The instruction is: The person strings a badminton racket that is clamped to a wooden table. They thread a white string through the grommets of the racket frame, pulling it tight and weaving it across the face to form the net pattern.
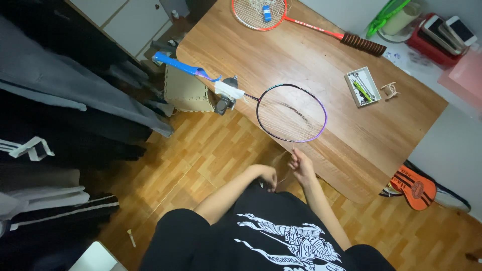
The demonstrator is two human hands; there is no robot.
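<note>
Two dark-screened phones (448,31) lie on a red box (427,47), far right.

A room in a home, by the look of it: herringbone wood floor (211,150), a rack of dark and grey clothes (60,90) along the left side, and white cupboard doors (125,20) at the far end. A wooden worktop (311,60) carries hobby gear, with a purple-rimmed racket (291,113) clamped at its near-left edge and a red racket (281,15) at its far edge. A small orange guitar-shaped instrument (416,188) lies on the floor by the worktop's near-right corner.
</note>
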